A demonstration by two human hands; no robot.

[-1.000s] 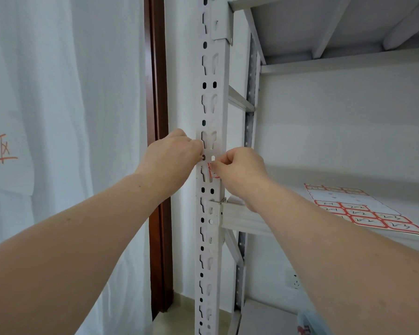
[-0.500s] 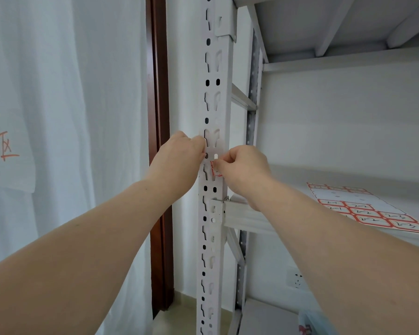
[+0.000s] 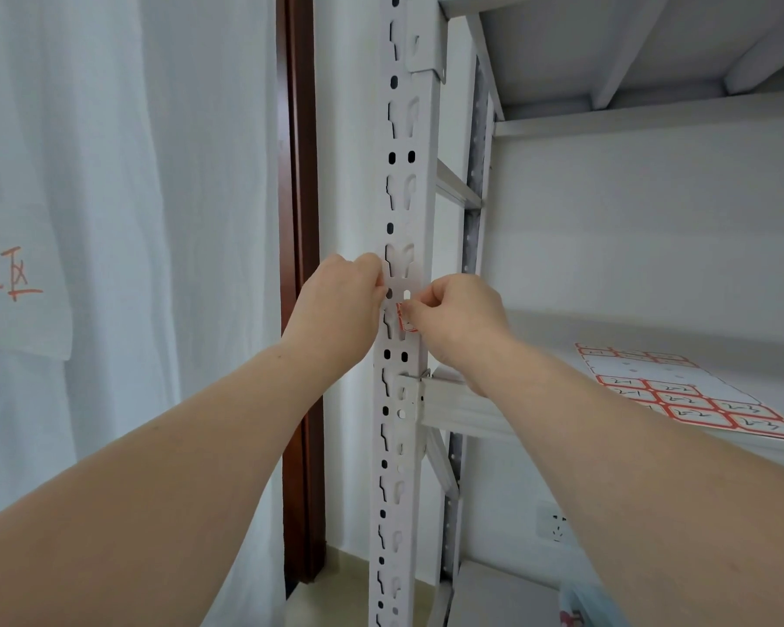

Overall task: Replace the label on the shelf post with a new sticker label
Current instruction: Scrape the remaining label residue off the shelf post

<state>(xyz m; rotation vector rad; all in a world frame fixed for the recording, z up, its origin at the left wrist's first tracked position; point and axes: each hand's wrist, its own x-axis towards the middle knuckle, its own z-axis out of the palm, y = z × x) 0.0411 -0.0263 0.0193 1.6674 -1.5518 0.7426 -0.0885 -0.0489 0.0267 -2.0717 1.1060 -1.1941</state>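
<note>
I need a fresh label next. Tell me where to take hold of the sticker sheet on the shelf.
Pinch the sticker sheet at its near edge, which seems to overhang the shelf front. Come from the front with the right hand; it lies flat, so elsewhere there is no edge to grip.

The shelf post is a white perforated metal upright, standing vertical at the centre of the frame, with paired round holes and keyhole slots along its face. The label, a small white sticker with a red border, sits on the post's front face at mid-frame, partly covered by fingers. The sticker sheet, white with red-bordered handwritten labels, lies flat on the shelf at right of frame.
</note>
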